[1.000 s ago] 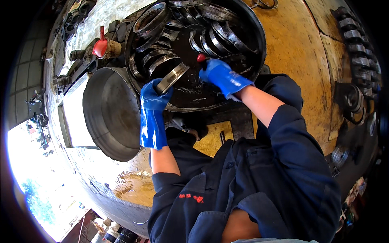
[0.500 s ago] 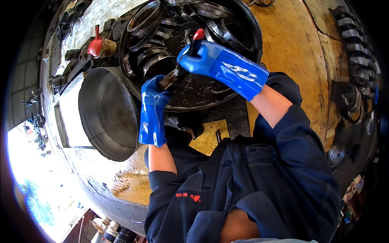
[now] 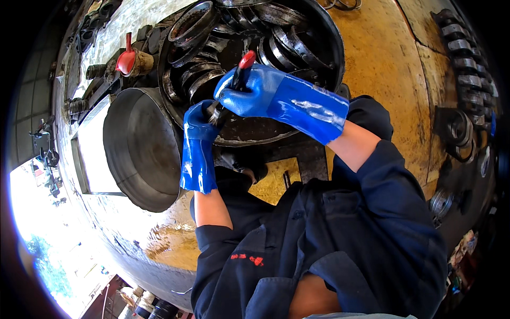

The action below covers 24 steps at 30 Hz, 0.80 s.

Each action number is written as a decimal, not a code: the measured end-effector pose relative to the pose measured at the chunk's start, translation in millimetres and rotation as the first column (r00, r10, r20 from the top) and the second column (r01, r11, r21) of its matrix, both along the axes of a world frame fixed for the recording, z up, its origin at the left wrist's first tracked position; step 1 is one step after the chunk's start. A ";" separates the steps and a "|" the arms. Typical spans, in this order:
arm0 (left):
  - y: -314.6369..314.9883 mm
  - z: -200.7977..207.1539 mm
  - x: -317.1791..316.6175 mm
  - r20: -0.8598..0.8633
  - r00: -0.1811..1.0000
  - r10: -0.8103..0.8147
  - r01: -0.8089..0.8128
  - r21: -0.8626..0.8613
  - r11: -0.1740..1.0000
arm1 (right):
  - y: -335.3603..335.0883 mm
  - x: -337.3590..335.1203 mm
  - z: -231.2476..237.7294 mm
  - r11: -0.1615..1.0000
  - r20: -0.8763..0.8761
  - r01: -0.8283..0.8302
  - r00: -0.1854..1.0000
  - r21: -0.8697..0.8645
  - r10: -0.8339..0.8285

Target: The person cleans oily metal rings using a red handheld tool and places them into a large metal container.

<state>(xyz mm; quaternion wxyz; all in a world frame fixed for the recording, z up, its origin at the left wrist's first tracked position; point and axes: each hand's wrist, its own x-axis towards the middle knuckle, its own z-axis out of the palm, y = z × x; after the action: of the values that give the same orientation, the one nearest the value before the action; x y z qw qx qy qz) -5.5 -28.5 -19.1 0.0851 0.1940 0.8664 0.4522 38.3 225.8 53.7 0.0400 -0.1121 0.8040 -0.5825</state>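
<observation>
My right hand [image 3: 248,91], in a long blue rubber glove, is closed around a paintbrush with a dark handle and red end [image 3: 246,59]. The brush's bristles [image 3: 214,114] point down toward my left hand [image 3: 198,123], gloved in the same blue. The left fingers are curled around a small dark thing, mostly hidden by the glove and brush. Both hands are over the near left rim of a large round black tub [image 3: 336,32]. Inside it, oily metal rings [image 3: 192,24] lie piled at the left and back, over dark liquid.
A large empty grey metal basin [image 3: 143,149] leans beside the tub at the left. Behind it are a red scoop [image 3: 126,61] and a brown pot [image 3: 143,64]. Dark ribbed machine parts [image 3: 467,80] line the far right, with metal rings [image 3: 461,130] near them.
My right hand has moved left and slightly down with the brush, bringing the bristles against the left hand's grip. The left hand has barely shifted.
</observation>
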 end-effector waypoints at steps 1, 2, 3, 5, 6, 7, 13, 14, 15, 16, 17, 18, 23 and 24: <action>1.8 4.9 0.6 0.010 1.000 0.017 -0.017 -0.044 0.999 | -0.8 -2.9 -12.8 1.000 0.007 0.001 1.000 0.002 -0.001; 2.7 10.3 1.5 0.019 0.999 0.035 -0.033 -0.090 0.995 | 4.7 -7.9 -18.3 1.000 0.063 0.028 0.998 0.013 -0.029; 5.8 15.3 1.5 0.026 0.998 0.048 -0.045 -0.130 0.991 | 14.9 -13.9 -20.8 0.995 0.187 0.101 0.977 -0.006 -0.098; 6.9 25.4 4.6 -0.043 0.981 0.189 -0.193 -0.141 0.971 | 32.4 -28.1 -24.3 0.944 0.485 0.321 0.839 -0.075 -0.246; -4.8 21.2 5.7 -0.011 0.970 0.241 -0.241 0.021 0.970 | 32.5 -34.7 -30.8 0.895 0.591 0.424 0.760 -0.139 -0.269; -9.6 16.7 5.1 0.032 0.960 0.277 -0.278 0.190 0.941 | 36.5 -35.2 -34.8 0.829 0.669 0.527 0.687 -0.189 -0.284; -15.0 13.5 1.9 0.340 0.932 0.125 -0.335 0.681 0.651 | 40.0 -12.6 -90.2 0.621 0.712 0.680 0.650 -0.389 -0.267; -18.2 10.8 -0.6 0.347 0.936 0.066 -0.319 0.752 0.577 | 35.6 -9.2 -94.6 0.621 0.705 0.683 0.652 -0.385 -0.280; -16.2 10.1 -3.0 0.352 0.936 -0.001 -0.305 0.814 0.494 | 36.4 -2.6 -101.9 0.789 0.440 0.539 0.809 -0.294 -0.389; -7.9 11.9 -0.4 0.345 0.938 -0.016 -0.300 0.837 0.457 | 37.0 7.6 -108.5 0.905 0.134 0.406 0.911 -0.127 -0.390; -1.3 13.7 0.4 0.338 0.941 -0.030 -0.295 0.859 0.419 | 35.7 17.0 -115.2 0.949 -0.169 0.304 0.943 0.089 -0.286; -18.6 13.3 -2.7 0.334 0.942 -0.018 -0.283 0.824 0.491 | 18.4 18.6 -79.9 0.938 -0.094 0.187 0.981 0.291 -0.167; 22.0 17.2 1.8 0.423 0.862 0.280 -0.489 0.546 0.681 | -1.8 -0.2 -91.8 0.902 0.524 0.197 0.758 0.385 -0.389; 21.0 15.9 2.8 0.440 0.857 0.268 -0.487 0.525 0.697 | -6.9 -2.6 -90.7 0.840 0.474 0.116 0.780 0.530 -0.408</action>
<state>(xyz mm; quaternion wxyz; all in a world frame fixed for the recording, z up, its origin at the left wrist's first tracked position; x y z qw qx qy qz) -2.7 -7.5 -3.2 0.0639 -0.0523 0.6627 0.7443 35.8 218.9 -37.0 0.2203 0.1971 0.8790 -0.3742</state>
